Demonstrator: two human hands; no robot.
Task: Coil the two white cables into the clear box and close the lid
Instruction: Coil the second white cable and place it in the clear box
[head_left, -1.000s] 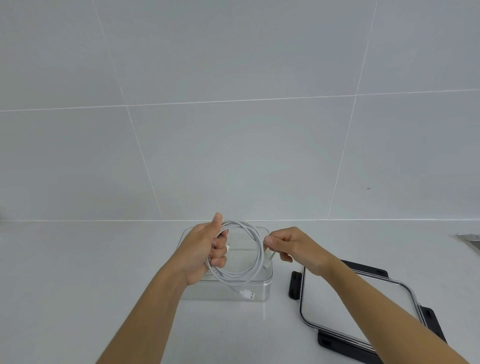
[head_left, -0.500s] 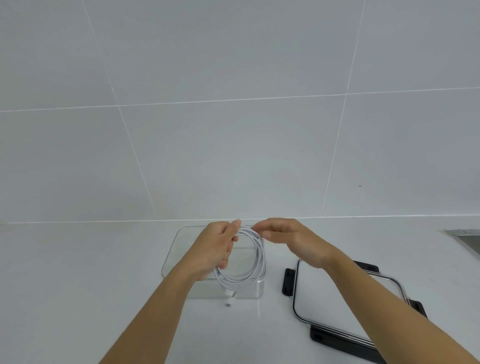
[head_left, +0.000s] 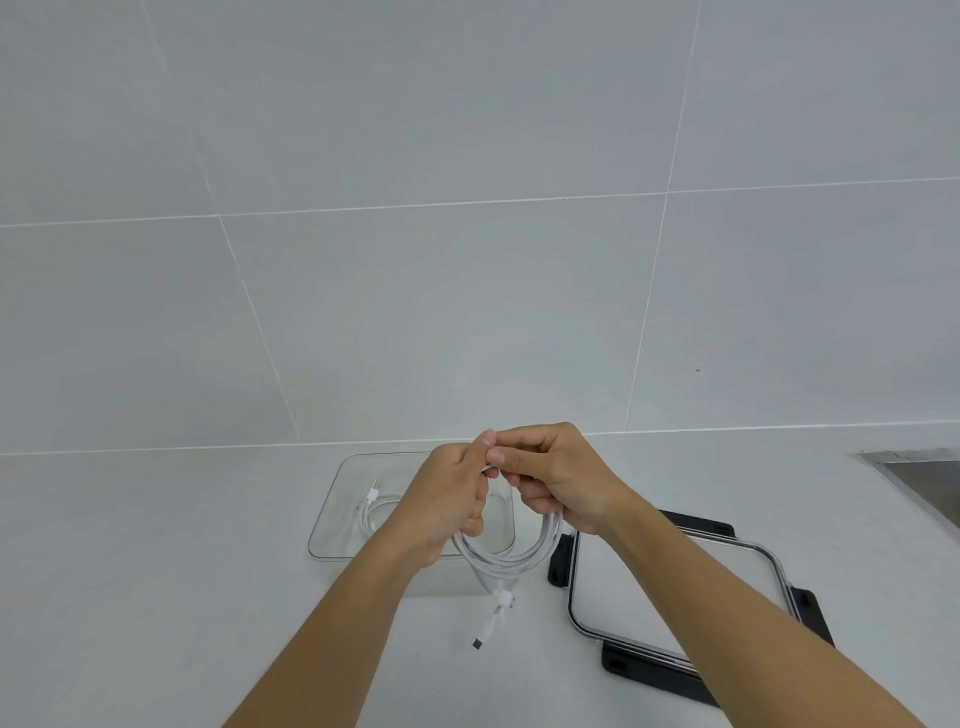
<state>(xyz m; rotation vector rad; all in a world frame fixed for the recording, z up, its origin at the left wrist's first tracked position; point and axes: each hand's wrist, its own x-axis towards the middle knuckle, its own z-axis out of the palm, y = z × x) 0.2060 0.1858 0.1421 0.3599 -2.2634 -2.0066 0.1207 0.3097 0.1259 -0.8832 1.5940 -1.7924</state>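
Observation:
My left hand (head_left: 447, 504) and my right hand (head_left: 558, 480) meet above the clear box (head_left: 332, 519), both pinching the top of a coiled white cable (head_left: 511, 558). The coil hangs in several loops in front of the box's right end, and a plug end (head_left: 485, 629) dangles below it. A second white cable (head_left: 371, 506) lies coiled inside the box at its left. The box's lid (head_left: 675, 587), clear with black clips, lies flat on the counter to the right.
White counter (head_left: 156, 571) runs to a tiled wall behind. A steel sink edge (head_left: 914, 473) shows at the far right.
My right hand has moved left to meet my left hand at the top of the coil. The coil has shifted right and its plug end hangs lower.

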